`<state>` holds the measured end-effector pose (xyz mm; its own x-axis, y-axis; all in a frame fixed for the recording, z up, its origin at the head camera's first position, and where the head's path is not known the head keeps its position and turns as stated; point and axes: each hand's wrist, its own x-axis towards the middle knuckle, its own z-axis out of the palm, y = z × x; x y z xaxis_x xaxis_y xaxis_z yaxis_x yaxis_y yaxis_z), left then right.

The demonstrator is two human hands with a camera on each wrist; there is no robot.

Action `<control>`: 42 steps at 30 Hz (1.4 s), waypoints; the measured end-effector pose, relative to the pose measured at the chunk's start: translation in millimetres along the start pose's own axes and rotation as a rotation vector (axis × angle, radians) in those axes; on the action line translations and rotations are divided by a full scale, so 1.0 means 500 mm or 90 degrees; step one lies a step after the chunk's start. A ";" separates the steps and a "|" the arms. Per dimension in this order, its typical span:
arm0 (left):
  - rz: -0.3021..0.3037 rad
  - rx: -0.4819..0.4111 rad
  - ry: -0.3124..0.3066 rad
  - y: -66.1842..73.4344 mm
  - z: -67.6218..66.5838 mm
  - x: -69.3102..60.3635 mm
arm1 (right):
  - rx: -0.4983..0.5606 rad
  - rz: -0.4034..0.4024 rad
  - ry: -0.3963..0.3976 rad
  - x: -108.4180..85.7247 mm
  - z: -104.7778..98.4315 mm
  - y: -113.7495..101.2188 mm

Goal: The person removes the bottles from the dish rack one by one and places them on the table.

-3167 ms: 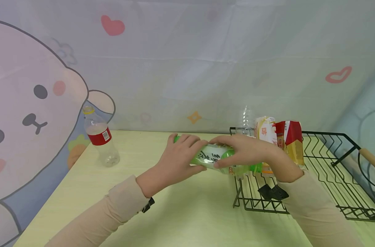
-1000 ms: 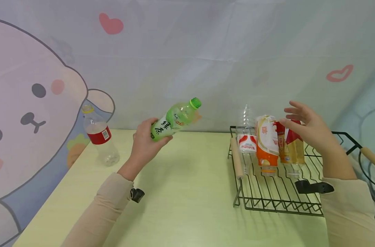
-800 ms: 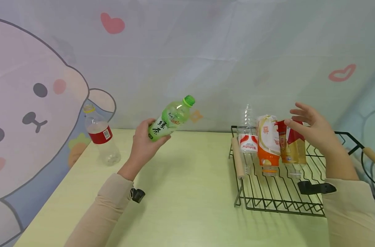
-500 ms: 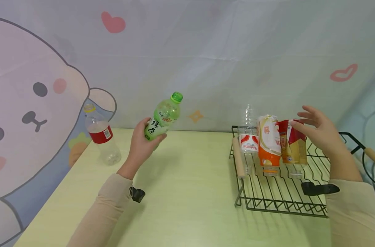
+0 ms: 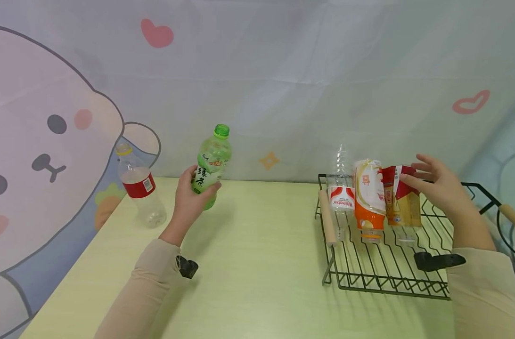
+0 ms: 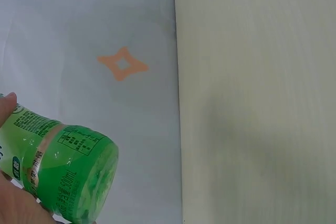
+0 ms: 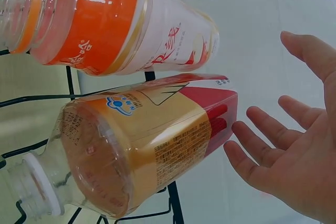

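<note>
My left hand grips the lower part of a green tea bottle, held nearly upright with its green cap on top, above the table's back edge. In the left wrist view the bottle's base faces the camera. My right hand has its fingers spread beside the red and gold bottle, at its base end; in the right wrist view a fingertip of the hand is close to that bottle, and whether they touch I cannot tell. That bottle lies neck toward me on the black wire rack.
An orange and white bottle and a clear one with a red and white label lie beside it on the rack, which has wooden handles. A clear bottle with a red label stands at the table's back left.
Both hands were at the green bottle earlier. The right hand let go and moved right over the rack; the left carried the bottle left and turned it from lying flat to nearly upright.
</note>
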<state>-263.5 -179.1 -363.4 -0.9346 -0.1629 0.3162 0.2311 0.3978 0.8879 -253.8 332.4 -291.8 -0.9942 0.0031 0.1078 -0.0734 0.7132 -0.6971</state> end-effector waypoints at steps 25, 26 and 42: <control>-0.086 -0.046 0.064 -0.068 -0.004 0.013 | 0.029 0.037 0.006 0.006 0.006 0.035; -0.090 -0.044 0.064 -0.071 -0.004 0.013 | 0.030 0.039 0.005 0.007 0.006 0.036; -0.139 -0.051 0.095 -0.108 -0.005 0.015 | 0.042 0.103 -0.026 0.016 0.012 0.055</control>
<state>-282.3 -204.1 -408.1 -0.9159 -0.3704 0.1543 0.0543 0.2666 0.9623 -264.4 348.1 -314.3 -0.9957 0.0851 -0.0375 0.0844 0.6580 -0.7482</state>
